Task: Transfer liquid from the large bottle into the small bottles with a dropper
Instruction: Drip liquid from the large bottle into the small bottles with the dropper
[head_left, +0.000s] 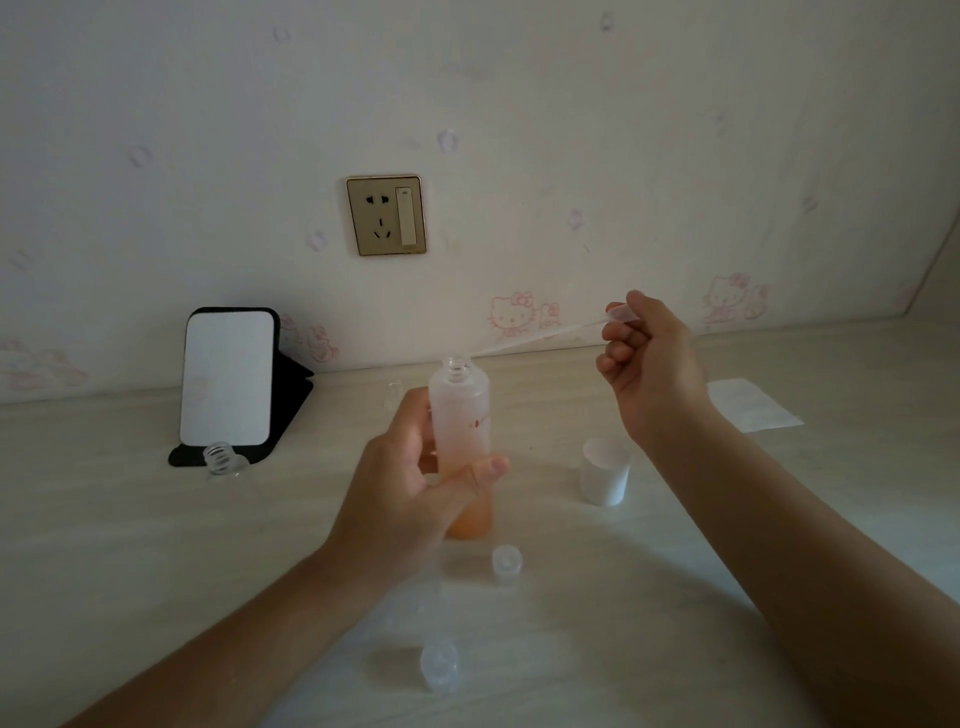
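Large bottle (461, 415) stands upright at the centre of the table (156, 545), long axis vertical, open threaded neck up. Body is frosted, with orange liquid in the lower part. Left hand (410, 488) grips its lower half, fingers curled round the far side and thumb across the near side.

Dropper (550, 336) lies nearly level, tip pointing left at the bottle mouth and just beside it, not inside. Right hand (649, 364) pinches the bulb, other fingers curled.

Around:
- white cap (605, 470), right of the bottle
- small clear cap (506, 560), near side
- clear small bottle (439, 665), nearer still
- second small bottle (223, 457), far left, before a mirror (228, 374)
- paper sheet (753, 405), far right
- wall socket (387, 215)

Red mark on the bottle is unreadable.
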